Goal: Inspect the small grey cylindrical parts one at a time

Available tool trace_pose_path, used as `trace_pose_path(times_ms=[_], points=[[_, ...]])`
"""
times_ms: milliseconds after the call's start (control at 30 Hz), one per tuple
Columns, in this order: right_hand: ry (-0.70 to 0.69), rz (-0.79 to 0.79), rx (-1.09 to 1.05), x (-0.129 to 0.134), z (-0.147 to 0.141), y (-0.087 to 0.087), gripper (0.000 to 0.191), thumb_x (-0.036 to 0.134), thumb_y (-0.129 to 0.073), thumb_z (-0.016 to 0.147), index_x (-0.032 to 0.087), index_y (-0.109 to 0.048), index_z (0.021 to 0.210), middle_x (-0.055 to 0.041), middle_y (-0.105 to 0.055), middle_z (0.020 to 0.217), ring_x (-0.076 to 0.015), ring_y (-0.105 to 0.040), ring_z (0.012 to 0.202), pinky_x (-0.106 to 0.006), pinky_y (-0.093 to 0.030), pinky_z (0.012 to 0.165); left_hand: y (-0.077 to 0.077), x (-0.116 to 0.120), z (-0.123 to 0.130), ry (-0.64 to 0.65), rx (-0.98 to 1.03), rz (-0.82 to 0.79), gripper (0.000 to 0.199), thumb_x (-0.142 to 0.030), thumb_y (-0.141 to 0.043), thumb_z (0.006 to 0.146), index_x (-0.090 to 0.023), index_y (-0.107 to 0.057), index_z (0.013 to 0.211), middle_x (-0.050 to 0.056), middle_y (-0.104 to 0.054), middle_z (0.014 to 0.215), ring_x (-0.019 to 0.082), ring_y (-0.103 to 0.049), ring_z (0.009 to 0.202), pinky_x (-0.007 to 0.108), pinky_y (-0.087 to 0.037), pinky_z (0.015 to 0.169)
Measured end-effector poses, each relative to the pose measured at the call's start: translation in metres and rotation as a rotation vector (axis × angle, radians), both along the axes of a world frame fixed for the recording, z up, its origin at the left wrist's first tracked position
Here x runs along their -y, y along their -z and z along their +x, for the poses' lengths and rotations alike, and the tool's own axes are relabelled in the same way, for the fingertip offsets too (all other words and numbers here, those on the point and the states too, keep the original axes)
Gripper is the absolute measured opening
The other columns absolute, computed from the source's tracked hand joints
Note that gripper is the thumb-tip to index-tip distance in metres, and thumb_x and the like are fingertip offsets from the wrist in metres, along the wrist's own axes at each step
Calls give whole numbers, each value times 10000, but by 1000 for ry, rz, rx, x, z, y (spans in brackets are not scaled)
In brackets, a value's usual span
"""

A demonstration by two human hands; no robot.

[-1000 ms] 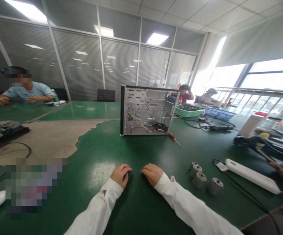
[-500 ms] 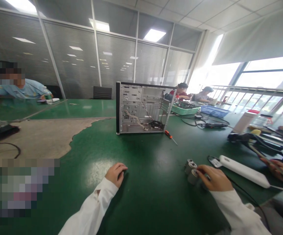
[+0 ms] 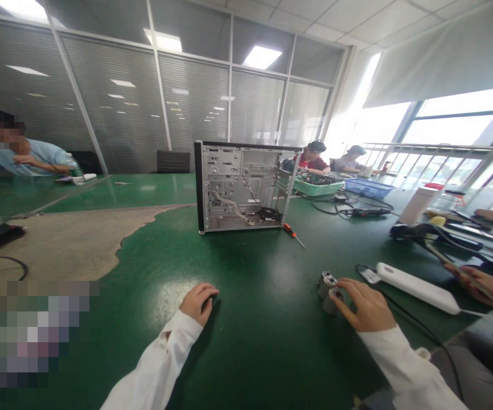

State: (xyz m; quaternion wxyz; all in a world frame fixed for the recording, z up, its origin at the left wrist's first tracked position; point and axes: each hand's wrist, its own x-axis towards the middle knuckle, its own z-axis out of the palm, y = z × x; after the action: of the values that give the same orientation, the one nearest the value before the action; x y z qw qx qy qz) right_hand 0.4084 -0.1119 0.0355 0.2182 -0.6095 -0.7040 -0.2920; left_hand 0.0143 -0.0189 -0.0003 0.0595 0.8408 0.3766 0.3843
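On the right-hand part of the glossy dark-green tabletop (image 3: 246, 353), a short, silver-grey metal cylinder (image 3: 329, 307) stands close beside a matching farther cylinder (image 3: 322, 289). Both are round and smooth-sided; darker detail shows at the flat upper ends, too small to read. Each stands on end, long axis upright, visible round face turned upward. The person's right hand (image 3: 368, 306) comes to the nearer piece from the right, thumb and fingers spread apart about its upper rim; whether they are clamped on it cannot be told, the palm side being hidden. The person's left hand (image 3: 198, 302) rests on the tabletop, well apart from both pieces, fingers loosely bent and thumb apart from them. Loose white cloth sleeves (image 3: 161, 359) cover both forearms. Beyond the right hand lies a long, smooth white bar with rounded ends (image 3: 417, 288), slanting toward the near right; a co-worker's hand (image 3: 481, 287) is near its far-right end. Farther back stands a box-shaped, perforated bare-metal computer case with a black edge (image 3: 246, 188), its side uncovered and pale wires (image 3: 231, 206) loose inside. Near its lower right corner lies a slim orange-and-black-handled screwdriver (image 3: 289, 230), shaft pointing toward the near right. Leftward, a dull tan area with a ragged edge (image 3: 79, 233) adjoins the green surface.
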Motion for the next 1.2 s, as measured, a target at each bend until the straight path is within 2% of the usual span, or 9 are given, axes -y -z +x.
trace_pose_path(times_ms=[100,300,400,500,600,700,833,1067,1200], points=[[27,-34,65,-4,-2,2,341,390,-444,726,165,-518,971,-75,-605,903,-186,-552,758,-288,-329,668,1,-1,0,0,-6,-1,248,-123,-360,714,-164,-580,821,67,-571,842,156,-527,802,304,-442,721],[151,-59,24,-10,1,9,254,261,-412,735,180,-515,952,-62,-604,871,-180,-538,731,-312,-299,718,3,-2,-1,9,1,3,243,-129,-362,721,-167,-579,822,66,-570,843,152,-528,801,298,-443,722],[175,-82,14,-8,4,7,288,306,-416,731,186,-502,978,-72,-589,910,-197,-531,779,-324,-302,729,3,-2,-1,15,-2,1,243,-130,-361,719,-164,-579,822,70,-569,840,156,-527,802,302,-442,721],[218,-122,-4,-2,10,6,400,396,-423,706,205,-451,1056,-80,-559,984,-231,-516,861,-355,-318,729,2,-2,-1,17,0,-4,245,-129,-359,718,-158,-580,821,74,-568,839,157,-526,803,304,-440,722],[282,-215,-58,7,22,9,484,415,-434,675,210,-400,1112,-92,-548,996,-255,-532,839,-353,-368,637,0,-1,0,17,4,-12,245,-130,-356,721,-167,-577,819,66,-570,838,152,-527,803,299,-440,727],[226,-308,-172,14,35,18,438,365,-431,668,176,-427,1063,-106,-575,913,-225,-570,728,-316,-402,582,-1,0,1,17,6,-11,242,-132,-358,720,-168,-578,815,66,-573,839,153,-530,802,298,-442,727],[149,-282,-274,20,40,23,315,348,-416,668,198,-474,940,-83,-603,822,-205,-585,639,-298,-418,551,-2,1,1,5,10,-4,239,-137,-365,717,-176,-582,809,61,-575,837,154,-535,799,296,-447,726],[132,-272,-320,31,7,15,319,368,-418,655,222,-485,930,-45,-619,824,-197,-594,600,-296,-438,524,2,-3,-2,28,-19,24,243,-120,-381,701,-161,-586,825,69,-576,837,156,-541,798,287,-451,720],[-18,-276,-341,29,-32,9,305,325,-422,673,204,-477,948,-56,-607,878,-192,-586,753,-300,-456,643,3,-4,-3,30,-36,26,248,-117,-381,697,-167,-584,831,63,-576,838,156,-539,798,294,-452,723]])
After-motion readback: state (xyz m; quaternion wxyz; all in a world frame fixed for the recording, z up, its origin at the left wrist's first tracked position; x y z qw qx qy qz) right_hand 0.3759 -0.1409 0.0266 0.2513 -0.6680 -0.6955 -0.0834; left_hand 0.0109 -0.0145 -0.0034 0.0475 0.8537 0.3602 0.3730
